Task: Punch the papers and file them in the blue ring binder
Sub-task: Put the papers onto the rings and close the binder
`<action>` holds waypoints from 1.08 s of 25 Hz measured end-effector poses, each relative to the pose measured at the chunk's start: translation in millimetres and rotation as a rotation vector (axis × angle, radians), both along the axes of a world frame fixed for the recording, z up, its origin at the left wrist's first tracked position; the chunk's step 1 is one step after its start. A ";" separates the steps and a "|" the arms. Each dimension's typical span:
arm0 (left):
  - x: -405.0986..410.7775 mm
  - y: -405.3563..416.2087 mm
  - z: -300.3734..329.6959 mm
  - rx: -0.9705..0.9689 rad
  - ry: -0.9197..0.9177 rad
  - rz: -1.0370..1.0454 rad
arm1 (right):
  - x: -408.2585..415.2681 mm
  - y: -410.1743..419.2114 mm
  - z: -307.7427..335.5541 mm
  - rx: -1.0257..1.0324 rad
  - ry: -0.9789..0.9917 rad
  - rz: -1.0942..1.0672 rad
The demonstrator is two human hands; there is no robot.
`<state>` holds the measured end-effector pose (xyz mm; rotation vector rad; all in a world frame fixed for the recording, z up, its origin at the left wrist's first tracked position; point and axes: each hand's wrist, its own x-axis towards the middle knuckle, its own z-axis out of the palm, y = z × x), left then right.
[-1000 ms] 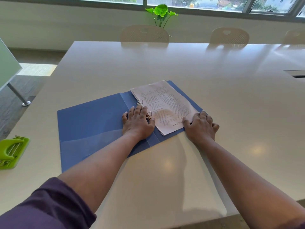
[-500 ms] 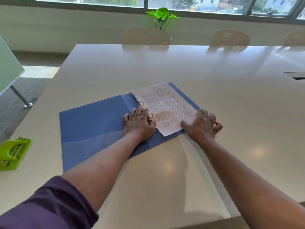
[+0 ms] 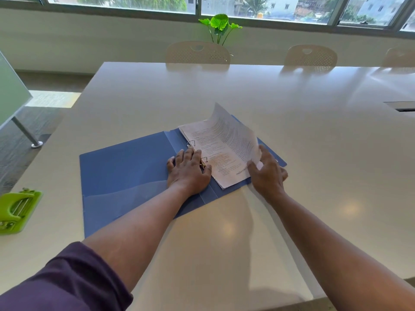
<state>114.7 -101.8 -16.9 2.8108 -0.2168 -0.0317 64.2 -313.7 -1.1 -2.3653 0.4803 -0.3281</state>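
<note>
The blue ring binder lies open on the white table. A stack of printed papers sits on its right half, threaded on the metal rings. My left hand rests flat on the spine, fingers straight beside the rings. My right hand pinches the right edge of the top sheet, which curls up off the stack.
A green hole punch sits at the table's left edge. Cream chairs stand along the far side, with a green plant behind them by the window. A slot is set into the table at the right.
My right hand moved from the binder's lower right corner onto the paper edge and lifted the top sheet, which now curls upward. My left hand stayed on the spine.
</note>
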 end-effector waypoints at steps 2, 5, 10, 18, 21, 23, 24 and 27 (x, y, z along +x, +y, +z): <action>0.3 -0.4 0.2 -0.007 0.005 0.000 | 3.1 6.0 14.6 0.479 -0.129 -0.116; -0.8 0.3 0.6 -0.025 0.002 0.011 | 7.0 14.6 31.9 0.774 -0.206 -0.164; -4.3 2.6 1.3 -0.222 -0.071 0.028 | -0.7 36.8 52.0 0.578 -0.281 0.038; 7.8 33.6 16.4 -1.310 0.023 0.256 | -11.2 65.1 70.4 0.409 -0.260 0.395; 9.7 68.6 36.3 -1.626 0.188 0.357 | -16.3 77.5 71.5 0.395 -0.229 0.500; 7.7 89.0 39.8 -1.742 0.243 0.356 | -18.7 85.3 67.9 0.368 -0.176 0.559; 6.4 96.4 38.6 -1.778 0.249 0.342 | -19.9 89.5 65.0 0.330 -0.155 0.596; -0.6 110.2 34.5 -1.813 0.274 0.317 | -22.0 100.3 54.8 0.151 -0.166 0.735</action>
